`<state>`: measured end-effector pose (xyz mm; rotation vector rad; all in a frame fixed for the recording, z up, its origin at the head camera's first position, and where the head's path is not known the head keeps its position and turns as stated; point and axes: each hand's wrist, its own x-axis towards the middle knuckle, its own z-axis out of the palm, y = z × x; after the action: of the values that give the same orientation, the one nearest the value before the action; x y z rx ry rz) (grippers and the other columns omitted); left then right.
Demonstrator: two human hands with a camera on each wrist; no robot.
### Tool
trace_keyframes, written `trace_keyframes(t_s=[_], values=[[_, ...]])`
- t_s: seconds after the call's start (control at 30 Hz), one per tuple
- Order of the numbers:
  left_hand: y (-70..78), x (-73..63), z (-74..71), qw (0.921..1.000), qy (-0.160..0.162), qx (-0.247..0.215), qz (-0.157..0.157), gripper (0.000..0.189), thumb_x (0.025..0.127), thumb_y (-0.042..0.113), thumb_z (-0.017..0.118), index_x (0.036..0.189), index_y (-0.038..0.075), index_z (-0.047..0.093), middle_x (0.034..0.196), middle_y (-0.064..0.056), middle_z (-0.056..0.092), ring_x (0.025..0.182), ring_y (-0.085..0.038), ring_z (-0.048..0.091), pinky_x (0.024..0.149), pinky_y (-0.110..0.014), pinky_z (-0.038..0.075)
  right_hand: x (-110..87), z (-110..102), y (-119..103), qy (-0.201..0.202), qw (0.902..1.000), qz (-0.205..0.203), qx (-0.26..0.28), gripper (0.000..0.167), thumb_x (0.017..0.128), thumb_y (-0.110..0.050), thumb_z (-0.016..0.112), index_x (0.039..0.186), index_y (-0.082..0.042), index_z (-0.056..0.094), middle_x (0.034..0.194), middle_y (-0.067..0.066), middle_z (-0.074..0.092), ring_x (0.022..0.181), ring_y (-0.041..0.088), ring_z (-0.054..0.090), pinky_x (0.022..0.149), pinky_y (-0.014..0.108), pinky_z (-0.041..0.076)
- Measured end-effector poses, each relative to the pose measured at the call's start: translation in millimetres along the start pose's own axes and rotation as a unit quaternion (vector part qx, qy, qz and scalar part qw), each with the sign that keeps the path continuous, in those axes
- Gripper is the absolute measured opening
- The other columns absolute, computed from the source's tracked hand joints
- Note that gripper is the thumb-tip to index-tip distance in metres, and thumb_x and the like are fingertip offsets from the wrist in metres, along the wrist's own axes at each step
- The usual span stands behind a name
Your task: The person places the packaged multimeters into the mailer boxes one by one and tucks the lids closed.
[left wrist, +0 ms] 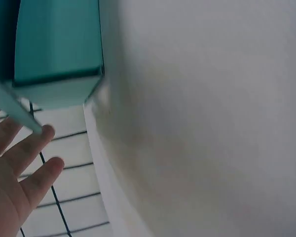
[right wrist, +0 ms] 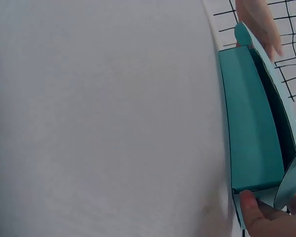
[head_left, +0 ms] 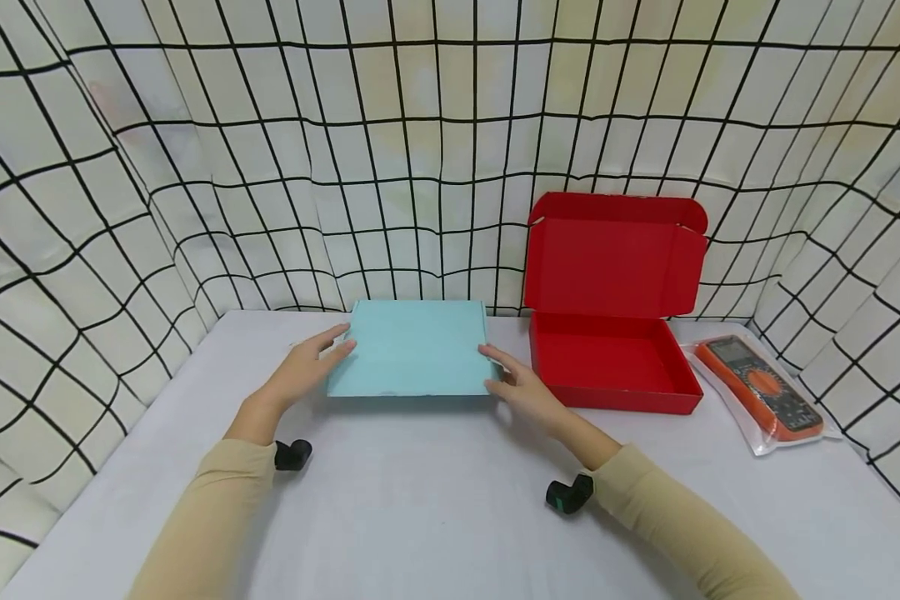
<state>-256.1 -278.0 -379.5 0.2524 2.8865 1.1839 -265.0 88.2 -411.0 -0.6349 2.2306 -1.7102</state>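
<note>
Left hand (head_left: 300,371), fingers straight, touches light-blue flat cardboard box (head_left: 416,348); right hand (head_left: 525,389) touches 1 side, cannot tell if grasping.

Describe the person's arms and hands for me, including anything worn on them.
The left hand and right hand are ungloved. Plain beige long sleeves cover the forearms. By each cuff sits a small, rounded black device; the right one shows a green mark. No cables are visible.
</note>
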Motion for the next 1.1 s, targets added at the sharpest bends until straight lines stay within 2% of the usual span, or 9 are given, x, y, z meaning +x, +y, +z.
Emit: trace_keyframes(t_s=[0.1,0.2,0.33,0.47,0.67,0.9,1.1], values=[[7.2,6.6,5.9,0.9986,-0.007,0.048,0.022,0.075,0.107,0.051,0.046,0.163,0.005,0.025,0.167,-0.022,0.019,0.152,-0.045,0.016,0.119,-0.064,0.016,-4.0,0,1,-0.012,0.9998,0.016,0.005,0.065,0.102,-0.007,0.057,0.162,-0.012,0.031,0.17,0.016,0.011,0.151,0.047,0.019,0.113,0.053,0.037],[12.2,11.7,10.8,0.9937,-0.014,0.101,0.046,0.073,0.108,0.049,0.046,0.162,0.005,0.026,0.168,-0.022,0.017,0.153,-0.044,0.015,0.119,-0.064,0.015,-10.4,1,2,-0.029,0.999,0.029,0.018,0.072,0.102,-0.009,0.058,0.164,-0.014,0.023,0.17,0.018,0.002,0.15,0.051,0.02,0.113,0.056,0.036],[14.2,14.6,14.9,0.9878,-0.02,0.146,0.052,0.07,0.109,0.048,0.042,0.161,0.004,0.028,0.168,-0.022,0.017,0.153,-0.045,0.015,0.118,-0.067,0.016,-18.9,1,2,-0.038,0.9984,0.037,0.022,0.077,0.102,-0.01,0.059,0.165,-0.013,0.015,0.169,0.018,-0.001,0.15,0.05,0.021,0.116,0.06,0.031],[14.0,16.0,16.8,0.9862,-0.025,0.157,0.046,0.071,0.11,0.05,0.038,0.161,0.003,0.028,0.168,-0.022,0.016,0.153,-0.044,0.013,0.117,-0.068,0.016,-23.5,-2,3,-0.044,0.9975,0.051,0.023,0.078,0.102,-0.014,0.059,0.165,-0.012,0.013,0.169,0.018,0.003,0.149,0.047,0.027,0.113,0.055,0.038],[14.3,17.2,17.3,0.9871,-0.033,0.151,0.042,0.073,0.109,0.053,0.036,0.162,0.003,0.027,0.169,-0.021,0.013,0.154,-0.044,0.011,0.118,-0.068,0.015,-25.5,-4,1,-0.052,0.9945,0.073,0.054,0.075,0.103,-0.016,0.057,0.165,-0.013,0.014,0.17,0.015,0.009,0.139,0.038,0.046,0.104,0.042,0.05],[14.8,16.3,16.5,0.9886,-0.045,0.137,0.045,0.075,0.109,0.054,0.036,0.161,0.001,0.025,0.169,-0.022,0.011,0.153,-0.045,0.008,0.119,-0.066,0.013,-25.3,-5,-4,-0.071,0.9864,0.09,0.118,0.076,0.102,-0.016,0.056,0.164,-0.012,0.014,0.17,0.014,0.013,0.129,0.034,0.058,0.099,0.037,0.05],[16.1,16.2,16.9,0.9887,-0.044,0.136,0.045,0.073,0.11,0.052,0.037,0.162,0.002,0.025,0.169,-0.022,0.01,0.153,-0.047,0.007,0.119,-0.067,0.012,-25.0,-4,-4,-0.082,0.9834,0.09,0.135,0.078,0.103,-0.016,0.055,0.165,-0.01,0.009,0.17,0.015,0.009,0.127,0.03,0.06,0.097,0.033,0.049]])
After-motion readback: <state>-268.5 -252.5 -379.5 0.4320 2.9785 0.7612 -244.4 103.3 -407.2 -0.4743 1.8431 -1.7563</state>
